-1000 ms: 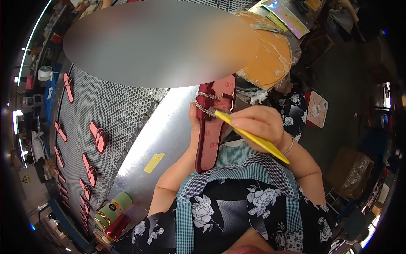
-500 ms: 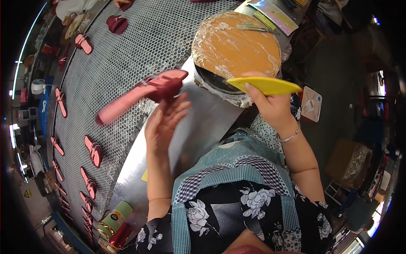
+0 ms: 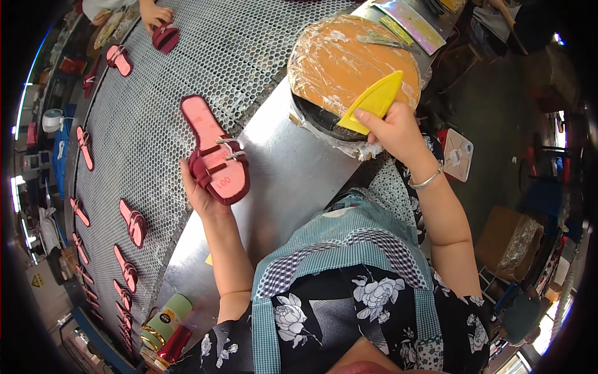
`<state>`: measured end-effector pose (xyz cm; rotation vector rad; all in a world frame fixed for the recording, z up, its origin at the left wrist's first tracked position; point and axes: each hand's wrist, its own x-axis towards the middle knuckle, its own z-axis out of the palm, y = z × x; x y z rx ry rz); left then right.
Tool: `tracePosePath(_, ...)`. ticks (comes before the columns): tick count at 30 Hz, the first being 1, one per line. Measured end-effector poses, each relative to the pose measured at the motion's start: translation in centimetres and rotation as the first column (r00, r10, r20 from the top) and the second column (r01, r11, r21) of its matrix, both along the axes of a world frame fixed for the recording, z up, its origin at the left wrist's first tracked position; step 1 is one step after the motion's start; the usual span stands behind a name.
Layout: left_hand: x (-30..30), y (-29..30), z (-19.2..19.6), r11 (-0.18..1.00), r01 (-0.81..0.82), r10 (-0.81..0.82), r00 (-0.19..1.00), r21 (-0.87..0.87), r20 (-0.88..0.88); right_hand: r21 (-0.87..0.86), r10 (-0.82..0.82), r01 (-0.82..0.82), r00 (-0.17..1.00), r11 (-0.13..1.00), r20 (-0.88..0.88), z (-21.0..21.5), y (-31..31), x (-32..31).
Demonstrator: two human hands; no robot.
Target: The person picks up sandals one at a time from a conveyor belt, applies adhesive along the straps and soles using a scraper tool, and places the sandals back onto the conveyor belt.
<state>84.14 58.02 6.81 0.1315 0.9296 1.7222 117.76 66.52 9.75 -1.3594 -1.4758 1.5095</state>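
The left grip [image 3: 203, 198] holds a pink sandal [image 3: 213, 142] at ten o'clock by the mesh belt [image 3: 152, 118], the right grip [image 3: 391, 129] pinches a yellow scraper [image 3: 375, 101] at one o'clock, and this looks like shoe-moving time, where the next move needs a gentle, level hold.

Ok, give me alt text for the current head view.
Left hand holds a pink and burgundy sandal near a perforated surface; right hand a flat yellow tool by a round orange-topped container. More sandals lie on the surface; another person's hand touches a burgundy item.
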Motion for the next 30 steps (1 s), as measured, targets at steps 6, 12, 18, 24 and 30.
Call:
tracePosePath(6, 5.9, 0.6, 2.7, 0.985, 0.055, -0.064, 0.997, -0.166, -0.053, -0.088, -0.133, 0.131, 0.991, 0.987, -0.018, 0.4, -2.6, 0.4)
tracePosePath(12, 10.4, 0.5, 4.0, 0.933, 0.351, -0.335, 0.928, -0.083, 0.161, -0.057, -0.158, 0.148, 0.866, 0.987, -0.475, 3.1, -6.0, -1.4)
tracePosePath(18, 12.0, 0.1, 3.0, 0.904, 0.415, -0.413, 0.91, -0.1, 0.039, 0.272, 0.034, 0.099, 0.895, 0.957, -0.444, 3.1, -5.9, -2.1)
tracePosePath(24, 13.3, 0.6, 3.4, 0.909, 0.403, -0.4, 0.915, -0.103, 0.047, 0.577, 0.116, 0.023, 0.972, 0.817, -0.204, 3.0, -5.2, -1.9)
tracePosePath(30, 13.4, 1.6, 2.2, 0.914, 0.386, -0.395, 0.917, -0.122, -0.053, 0.777, 0.282, -0.097, 0.953, 0.622, -0.107, 3.1, -5.3, -1.7)
